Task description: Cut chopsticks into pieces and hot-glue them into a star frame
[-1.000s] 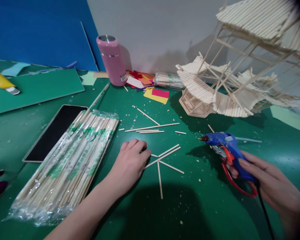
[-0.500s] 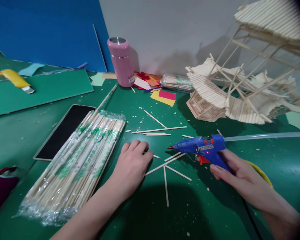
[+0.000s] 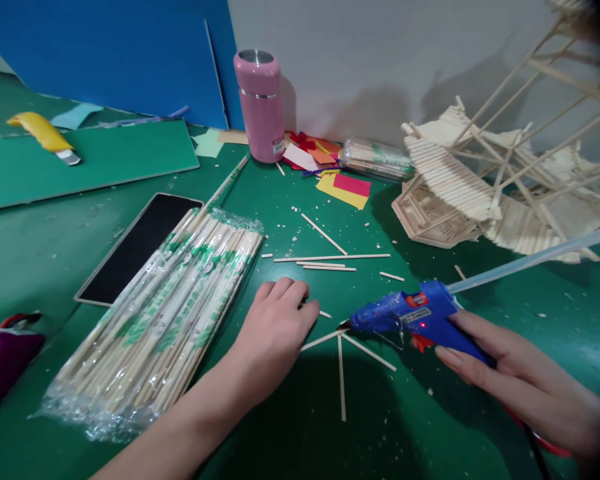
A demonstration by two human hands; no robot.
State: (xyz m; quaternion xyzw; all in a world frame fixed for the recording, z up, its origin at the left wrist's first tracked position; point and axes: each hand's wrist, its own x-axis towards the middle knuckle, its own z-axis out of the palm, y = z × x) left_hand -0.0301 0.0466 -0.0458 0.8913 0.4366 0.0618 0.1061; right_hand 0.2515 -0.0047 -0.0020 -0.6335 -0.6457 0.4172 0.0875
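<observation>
Head view: the right hand (image 3: 510, 373), at the lower right of the frame, is wrapped around the handle of a blue glue gun (image 3: 405, 313), which lies well inside the grip with its barrel reaching out past the fingers toward the centre. Its dark nozzle (image 3: 344, 325) is at the spot where several thin sticks meet; whether it touches them cannot be told. From that spot one stick (image 3: 343, 380) runs down the frame, another (image 3: 370, 352) slants to the lower right, and a third (image 3: 320, 342) runs left to the left hand (image 3: 280, 327). That hand rests near the centre, fingers curled and close together; whether they pinch the third stick is hidden. A short stick piece (image 3: 325, 314) lies just beside its fingertips. A translucent glue stick (image 3: 530, 259) juts from the gun's rear toward the right edge. Left of the left hand lies a plastic-wrapped bundle of sticks (image 3: 160, 327), overlapping a dark flat panel (image 3: 130, 253).
</observation>
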